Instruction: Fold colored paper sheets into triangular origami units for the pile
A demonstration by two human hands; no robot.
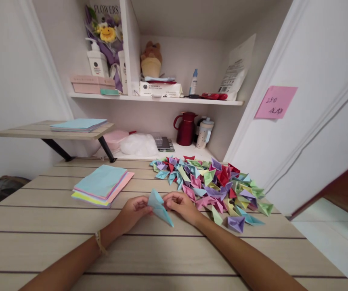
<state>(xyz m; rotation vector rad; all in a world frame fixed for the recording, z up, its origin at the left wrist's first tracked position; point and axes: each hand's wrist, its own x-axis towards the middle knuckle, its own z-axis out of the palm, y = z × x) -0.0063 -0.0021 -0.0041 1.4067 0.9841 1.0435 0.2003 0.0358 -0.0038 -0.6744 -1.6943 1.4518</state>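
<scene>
A light blue folded paper piece is pinched between both hands just above the wooden table. My left hand grips its left side with fingers closed. From the right, my right hand pinches it the same way. A large heap of folded paper boats in several colours lies just right of and behind my right hand. To the left of my hands sits a stack of flat coloured paper sheets, light blue on top.
A small raised wooden shelf at back left carries more blue sheets. Behind the table, a red jug, a cup and a plastic bag. A wall shelf holds bottles and boxes. A pink note is stuck on the right wall.
</scene>
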